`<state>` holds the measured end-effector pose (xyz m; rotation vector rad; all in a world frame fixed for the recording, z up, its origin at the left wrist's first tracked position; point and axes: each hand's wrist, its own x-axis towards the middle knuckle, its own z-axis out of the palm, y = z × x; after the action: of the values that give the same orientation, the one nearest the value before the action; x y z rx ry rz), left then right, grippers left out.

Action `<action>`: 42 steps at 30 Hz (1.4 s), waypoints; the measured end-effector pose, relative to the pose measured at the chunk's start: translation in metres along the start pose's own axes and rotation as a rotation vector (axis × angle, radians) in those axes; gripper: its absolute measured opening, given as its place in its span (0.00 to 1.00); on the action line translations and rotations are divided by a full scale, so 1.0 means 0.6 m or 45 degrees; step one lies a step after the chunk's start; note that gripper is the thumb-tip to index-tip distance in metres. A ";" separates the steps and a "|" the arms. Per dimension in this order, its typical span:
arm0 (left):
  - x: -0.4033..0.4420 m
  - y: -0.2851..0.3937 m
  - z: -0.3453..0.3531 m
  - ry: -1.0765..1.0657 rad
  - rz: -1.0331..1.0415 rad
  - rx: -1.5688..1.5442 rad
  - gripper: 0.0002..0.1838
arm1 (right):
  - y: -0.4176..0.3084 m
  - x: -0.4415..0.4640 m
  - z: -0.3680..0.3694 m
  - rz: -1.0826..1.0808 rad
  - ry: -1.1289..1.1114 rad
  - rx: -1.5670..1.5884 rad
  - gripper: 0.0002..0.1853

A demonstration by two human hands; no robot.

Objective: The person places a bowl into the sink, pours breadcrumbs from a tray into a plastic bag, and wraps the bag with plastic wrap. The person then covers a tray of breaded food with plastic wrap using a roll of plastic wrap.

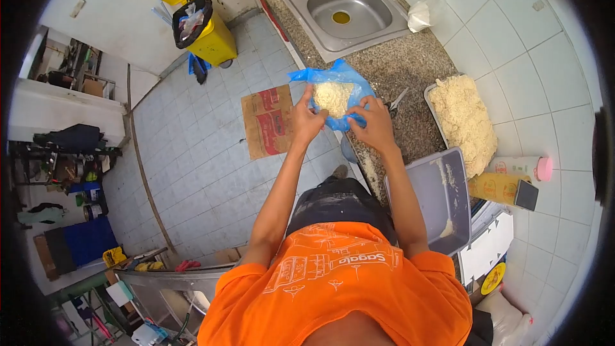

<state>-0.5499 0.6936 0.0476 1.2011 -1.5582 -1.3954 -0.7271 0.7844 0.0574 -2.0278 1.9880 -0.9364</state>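
Note:
A blue plastic bag [360, 83] lies open at the counter's edge, with a pale yellow crumbly mass [333, 97] inside it. My left hand [307, 115] is closed on the bag's left side, thumb near the crumbs. On the right side, my right hand [373, 123] pinches the bag's rim with bent fingers. Just right of that hand, scissors [398, 99] rest on the granite counter [410, 57]. Farther right is a tray heaped with the same kind of pale crumbly stuff [462, 118].
A steel sink [359, 13] is beyond the bag. A grey tub [435, 198] with residue stands right of my right forearm, near two bottles [503, 186]. Cardboard [268, 122] lies on the tiled floor; a yellow bin [214, 41] stands at upper left.

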 end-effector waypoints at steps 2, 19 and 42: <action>0.004 0.006 0.003 0.015 0.010 0.046 0.41 | 0.011 -0.004 -0.009 -0.023 0.058 0.013 0.08; 0.075 0.010 0.012 -0.009 0.470 0.532 0.16 | 0.097 -0.023 -0.038 0.488 0.549 0.920 0.13; 0.144 -0.041 0.003 -0.462 0.623 0.427 0.06 | 0.092 -0.062 -0.060 0.602 0.538 0.490 0.16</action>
<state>-0.5743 0.6130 0.0168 0.6840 -2.2273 -1.0886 -0.7903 0.8244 0.0455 -1.1556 2.1208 -1.5596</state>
